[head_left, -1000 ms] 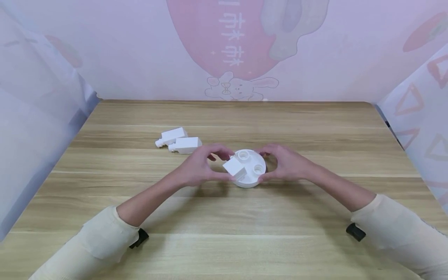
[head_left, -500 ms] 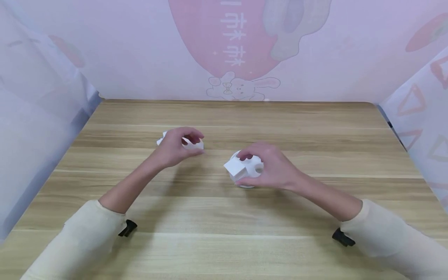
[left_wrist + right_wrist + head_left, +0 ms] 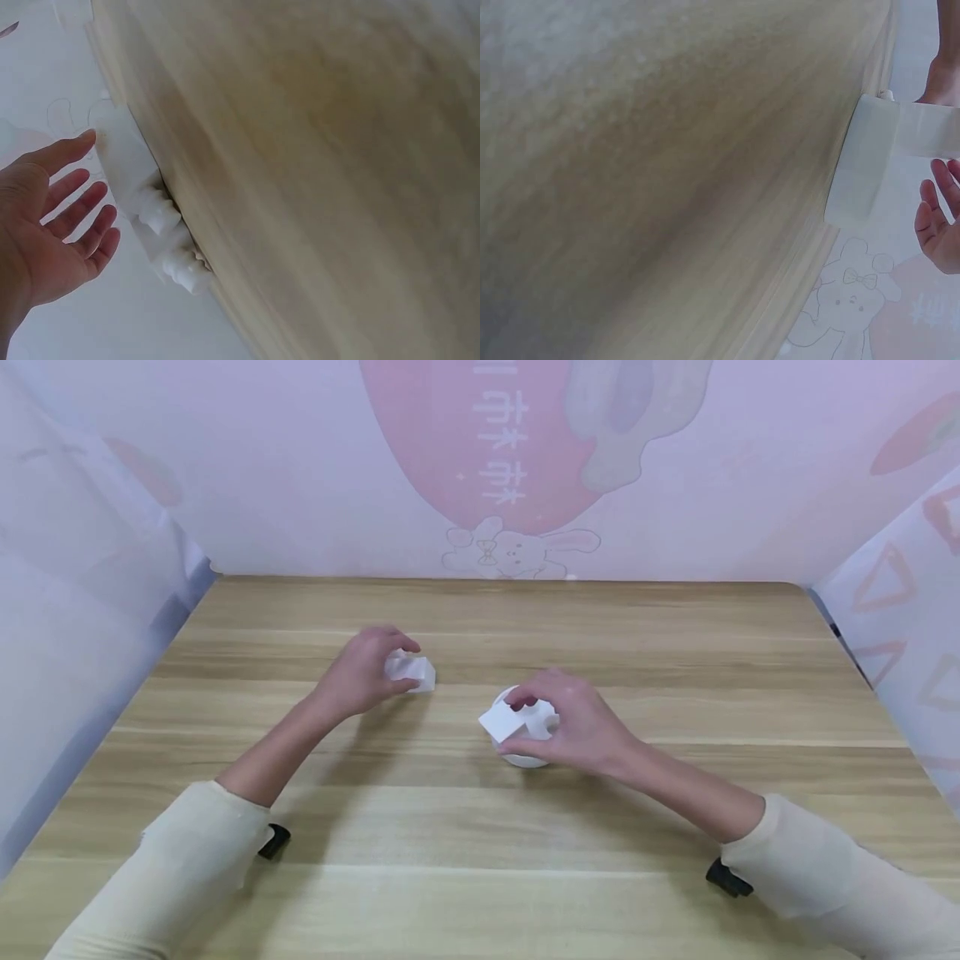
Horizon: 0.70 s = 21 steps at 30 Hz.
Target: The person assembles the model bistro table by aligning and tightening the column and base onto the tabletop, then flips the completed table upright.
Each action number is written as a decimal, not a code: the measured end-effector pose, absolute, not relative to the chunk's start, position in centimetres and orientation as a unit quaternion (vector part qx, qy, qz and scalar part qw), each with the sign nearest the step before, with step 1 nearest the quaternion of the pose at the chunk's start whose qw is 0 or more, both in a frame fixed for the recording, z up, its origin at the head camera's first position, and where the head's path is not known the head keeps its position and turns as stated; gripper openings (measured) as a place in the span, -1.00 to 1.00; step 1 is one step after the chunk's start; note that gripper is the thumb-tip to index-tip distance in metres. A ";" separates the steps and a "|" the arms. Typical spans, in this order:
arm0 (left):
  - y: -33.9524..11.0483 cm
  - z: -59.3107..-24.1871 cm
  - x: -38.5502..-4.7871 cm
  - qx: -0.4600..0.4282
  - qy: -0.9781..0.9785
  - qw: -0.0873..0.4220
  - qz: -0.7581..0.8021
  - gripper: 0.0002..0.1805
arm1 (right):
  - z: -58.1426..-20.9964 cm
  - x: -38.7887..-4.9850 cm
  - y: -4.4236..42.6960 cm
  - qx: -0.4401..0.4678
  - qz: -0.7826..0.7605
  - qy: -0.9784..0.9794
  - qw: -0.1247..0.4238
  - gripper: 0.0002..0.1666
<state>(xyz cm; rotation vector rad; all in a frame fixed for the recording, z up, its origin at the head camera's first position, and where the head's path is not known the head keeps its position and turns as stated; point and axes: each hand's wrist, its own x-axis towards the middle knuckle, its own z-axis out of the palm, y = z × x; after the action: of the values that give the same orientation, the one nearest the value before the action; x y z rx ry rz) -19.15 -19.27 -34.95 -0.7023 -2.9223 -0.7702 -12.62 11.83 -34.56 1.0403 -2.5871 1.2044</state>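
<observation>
In the head view my left hand [image 3: 360,672] is over the two white blocks with threaded necks; the right end of one block [image 3: 424,675] shows past its thumb and fingers. The left wrist view shows the thumb beside a block [image 3: 126,154], the fingers of my left hand [image 3: 64,232] spread; contact is unclear. My right hand [image 3: 581,722] pinches a white block [image 3: 502,721] standing on a round white base [image 3: 527,762]. In the right wrist view that block [image 3: 926,131] rises from the base [image 3: 861,165], with my right fingers [image 3: 934,217] beside it.
The wooden table [image 3: 450,827] carries these parts near its middle. A printed cloth wall [image 3: 300,468] stands along the back edge, and cloth walls flank both sides.
My left hand has left the base and moved left to the loose blocks. My right hand has shifted from the base's rim to the block on it.
</observation>
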 end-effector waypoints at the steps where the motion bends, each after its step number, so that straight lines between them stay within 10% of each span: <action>1: -19.3 -35.0 -19.2 -0.227 -0.944 0.017 -0.240 -0.57 | -34.6 -12.6 11.8 0.340 0.395 -0.852 0.053 -0.51; 21: -19.1 -34.1 -19.6 -0.209 -0.958 -0.031 -0.192 -0.51 | -33.4 -12.9 13.4 0.366 0.391 -0.844 -0.009 -0.52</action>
<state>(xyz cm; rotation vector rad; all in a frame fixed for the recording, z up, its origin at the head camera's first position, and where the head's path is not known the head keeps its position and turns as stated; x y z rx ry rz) -19.58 -19.07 -34.11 -0.6714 -3.0721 -0.6170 -12.93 13.41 -33.40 1.1576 -2.6676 1.2356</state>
